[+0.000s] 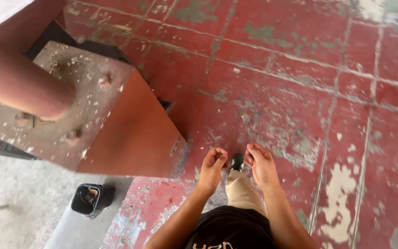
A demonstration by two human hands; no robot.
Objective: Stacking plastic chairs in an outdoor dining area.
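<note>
A dark shoe [237,161] on the worn red tiled floor [300,69] shows between the two hands, just past their fingertips. The left hand [213,167] and right hand [261,163] hang over it with fingers loosely curled, grasping nothing. A red metal column base [116,124] stands left, a small black container [88,199] below it

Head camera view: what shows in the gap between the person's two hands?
Between the left hand and right hand, the head view shows a dark shoe on the red floor.
</note>
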